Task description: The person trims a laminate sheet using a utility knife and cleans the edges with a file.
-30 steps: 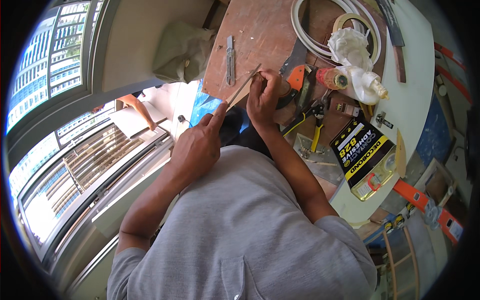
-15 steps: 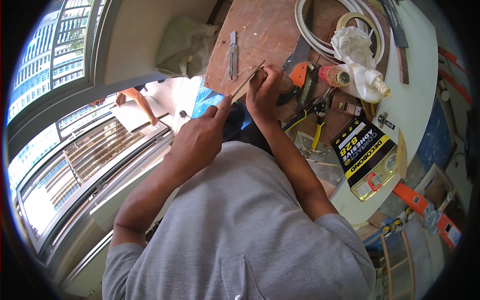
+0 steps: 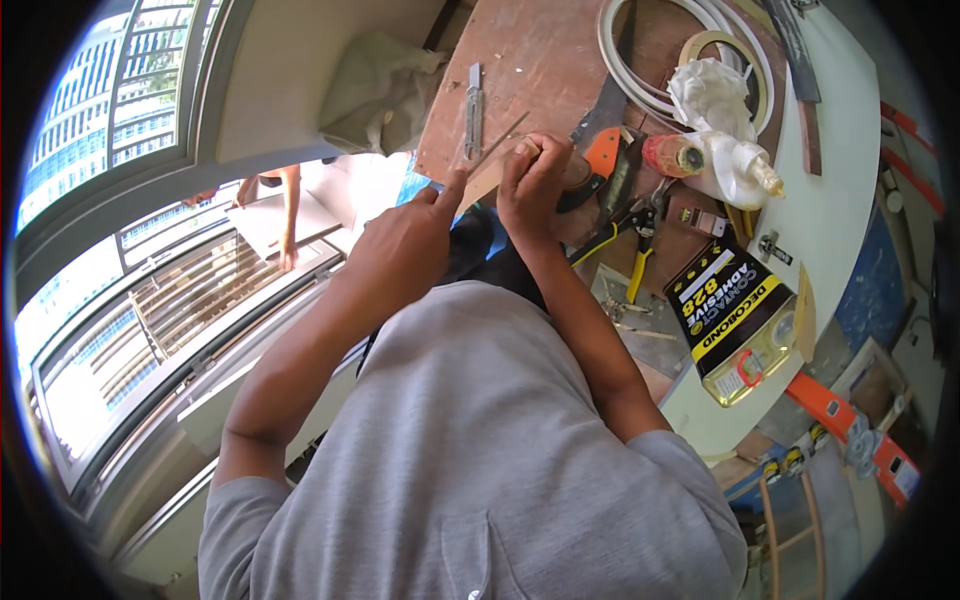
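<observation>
My left hand (image 3: 408, 242) is closed around one end of a thin, narrow strip (image 3: 500, 143) that looks like a slim file. The strip slants up and to the right past the fingertips of my right hand (image 3: 535, 185). My right hand is closed in a pinch close beside it; what it grips is too small and covered to make out. Both hands are over the near edge of a brown worktop (image 3: 540, 60). A grey utility knife (image 3: 473, 115) lies on that worktop just beyond my hands. An orange-handled saw (image 3: 603, 158) lies right of my right hand.
Yellow-handled pliers (image 3: 640, 268), a red bottle (image 3: 670, 155), a white bottle (image 3: 735, 170), crumpled white material (image 3: 712, 97) and coiled white edging (image 3: 605, 50) crowd the right. A yellow-black can (image 3: 735, 320) stands nearer. At left, another person's arm (image 3: 290, 215) reaches over a pale board (image 3: 270, 225).
My left hand and the strip have shifted slightly up, the strip showing less beyond the right fingers. The other person's arm has moved along the pale board.
</observation>
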{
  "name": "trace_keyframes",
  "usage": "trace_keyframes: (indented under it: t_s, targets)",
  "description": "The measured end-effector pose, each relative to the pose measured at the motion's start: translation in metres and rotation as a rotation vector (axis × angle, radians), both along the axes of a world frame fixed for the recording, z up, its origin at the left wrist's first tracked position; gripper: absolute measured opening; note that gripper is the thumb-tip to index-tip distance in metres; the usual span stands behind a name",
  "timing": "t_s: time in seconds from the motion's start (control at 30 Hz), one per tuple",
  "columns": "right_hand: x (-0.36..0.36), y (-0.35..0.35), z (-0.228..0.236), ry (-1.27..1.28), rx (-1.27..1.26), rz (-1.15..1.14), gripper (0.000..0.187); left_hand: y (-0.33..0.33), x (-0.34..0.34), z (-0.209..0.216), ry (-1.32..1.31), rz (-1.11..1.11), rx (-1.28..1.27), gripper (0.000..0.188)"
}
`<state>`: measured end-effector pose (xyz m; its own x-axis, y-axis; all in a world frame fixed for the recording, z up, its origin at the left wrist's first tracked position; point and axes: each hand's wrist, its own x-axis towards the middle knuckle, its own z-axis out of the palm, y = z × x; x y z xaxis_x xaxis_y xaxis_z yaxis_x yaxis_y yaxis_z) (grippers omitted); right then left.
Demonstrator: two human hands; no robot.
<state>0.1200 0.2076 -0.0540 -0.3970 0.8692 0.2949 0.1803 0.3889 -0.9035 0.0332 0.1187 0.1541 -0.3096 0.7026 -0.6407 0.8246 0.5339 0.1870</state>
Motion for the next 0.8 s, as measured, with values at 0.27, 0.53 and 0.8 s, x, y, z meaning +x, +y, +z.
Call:
trace_keyframes:
  t_s: [0.27,0.53,0.8]
  targets:
    - [0.0,0.0,0.002,-0.005,0.009,0.003,0.025,-0.008,0.004,0.01,-0.039,-0.016,-0.027,0.082]
    - [-0.002,-0.001,0.004,-0.056,-0.02,0.014,0.024,-0.002,-0.009,-0.023,-0.011,-0.027,0.087,0.083]
    - [-0.005,0.0,-0.003,-0.031,-0.016,0.021,0.024,-0.009,0.004,0.001,-0.021,0.015,0.047,0.081]
